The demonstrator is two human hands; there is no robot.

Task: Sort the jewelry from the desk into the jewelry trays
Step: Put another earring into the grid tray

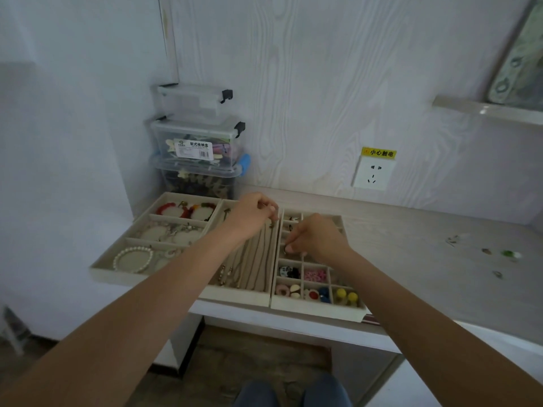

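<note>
**Both hands over the trays**

My left hand pinches something small above the necklace tray, whose grooves run away from me. My right hand pinches a tiny piece over the compartment tray's slots. Loose jewelry lies well apart on the desk, too small to tell which way it points.

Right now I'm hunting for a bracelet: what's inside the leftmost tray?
The leftmost tray holds red bead bracelets, silver ones in the middle, and a pearl bracelet in front. The left forearm covers its near right corner.
</note>
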